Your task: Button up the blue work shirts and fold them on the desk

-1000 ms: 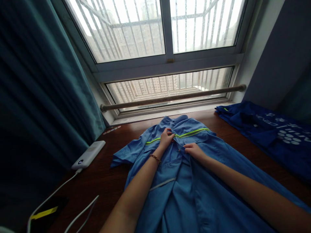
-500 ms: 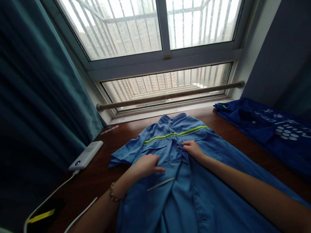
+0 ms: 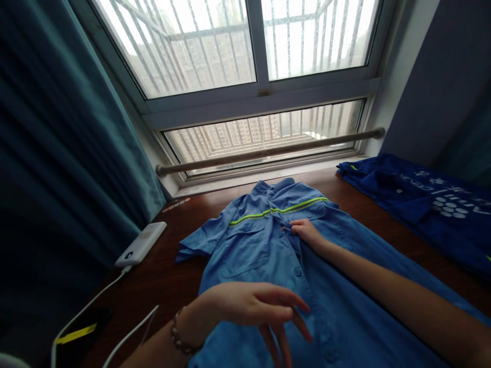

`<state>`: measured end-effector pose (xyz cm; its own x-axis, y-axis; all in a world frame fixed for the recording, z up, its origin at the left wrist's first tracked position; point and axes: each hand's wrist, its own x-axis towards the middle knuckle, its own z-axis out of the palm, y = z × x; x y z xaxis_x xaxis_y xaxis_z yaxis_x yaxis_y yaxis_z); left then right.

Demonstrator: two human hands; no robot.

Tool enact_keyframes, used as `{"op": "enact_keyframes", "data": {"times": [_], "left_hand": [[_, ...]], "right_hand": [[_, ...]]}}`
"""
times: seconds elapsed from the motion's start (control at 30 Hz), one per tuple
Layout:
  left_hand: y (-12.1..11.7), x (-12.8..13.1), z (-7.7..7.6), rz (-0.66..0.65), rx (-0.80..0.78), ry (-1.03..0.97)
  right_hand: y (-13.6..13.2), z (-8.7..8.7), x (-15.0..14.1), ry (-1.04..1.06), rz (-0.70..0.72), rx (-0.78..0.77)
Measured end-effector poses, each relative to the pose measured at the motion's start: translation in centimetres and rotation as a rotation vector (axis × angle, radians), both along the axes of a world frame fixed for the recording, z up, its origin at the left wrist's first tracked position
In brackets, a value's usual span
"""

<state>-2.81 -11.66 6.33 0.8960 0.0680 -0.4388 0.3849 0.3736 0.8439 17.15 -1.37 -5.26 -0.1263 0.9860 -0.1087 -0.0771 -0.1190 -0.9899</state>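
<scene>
A light blue work shirt (image 3: 261, 250) with a yellow-green stripe across the chest lies front up on a dark wooden surface (image 3: 169, 276). My left hand (image 3: 253, 306) hovers over the lower front of the shirt near the button line, fingers stretched out and apart, holding nothing. A bead bracelet circles that wrist. My right hand (image 3: 305, 231) rests on the shirt's button placket just below the stripe, fingers curled together and pinching the fabric edge.
A white power bank (image 3: 141, 244) with a white cable lies at the left, by a teal curtain (image 3: 57, 153). A dark blue printed garment (image 3: 429, 204) lies at the right. A window with a rail (image 3: 268, 151) runs behind the shirt.
My left hand has slid from the chest stripe down towards me along the shirt front and opened. The shirt front now lies flatter and closed. My right hand has stayed on the placket.
</scene>
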Motion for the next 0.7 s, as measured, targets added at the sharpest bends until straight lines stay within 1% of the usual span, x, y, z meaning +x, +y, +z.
{"op": "enact_keyframes", "data": {"times": [0.03,0.07,0.1,0.13,0.2,0.23,0.27,0.3,0.37,0.43,0.47,0.53,0.57,0.63,0.7], "left_hand": [[0.4,1.0,-0.7,0.046,0.056,0.029],[1.0,1.8,-1.6,0.118,0.154,0.072],[1.9,2.6,-2.6,0.224,0.291,0.121],[3.0,3.2,-3.7,0.354,0.458,0.167],[5.3,4.3,-6.1,0.643,0.848,0.227],[6.3,4.7,-7.3,0.75,1.025,0.246],[7.2,5.1,-8.5,0.815,1.177,0.269],[7.8,5.3,-9.5,0.843,1.3,0.295],[8.5,5.5,-11.0,0.829,1.479,0.32],[8.9,5.2,-11.6,0.781,1.553,0.302],[9.1,4.9,-11.7,0.754,1.553,0.28],[9.8,4.2,-11.7,0.7,1.506,0.234],[10.2,3.8,-11.6,0.68,1.475,0.213],[10.9,3.3,-11.6,0.668,1.416,0.185],[11.3,3.0,-11.7,0.695,1.377,0.174]], "right_hand": [[-0.1,0.2,0.0,0.005,-0.004,-0.008],[-0.1,0.3,0.1,0.0,-0.011,-0.01],[-0.2,0.3,0.1,-0.009,-0.02,-0.007],[-0.2,0.3,0.1,-0.015,-0.029,-0.001],[-0.2,0.1,0.2,-0.01,-0.05,0.003],[-0.1,0.0,0.3,0.0,-0.061,-0.002],[-0.1,0.0,0.3,0.014,-0.069,-0.014],[0.0,0.1,0.5,0.032,-0.074,-0.03],[0.1,0.9,0.9,0.063,-0.073,-0.064],[0.2,2.3,1.6,0.099,-0.062,-0.099],[0.2,3.0,1.9,0.121,-0.053,-0.114],[0.3,4.2,2.4,0.2,-0.023,-0.142],[0.3,4.4,2.4,0.252,-0.005,-0.159],[0.2,4.0,2.2,0.35,0.041,-0.217],[0.2,2.7,1.5,0.373,0.071,-0.262]]}}
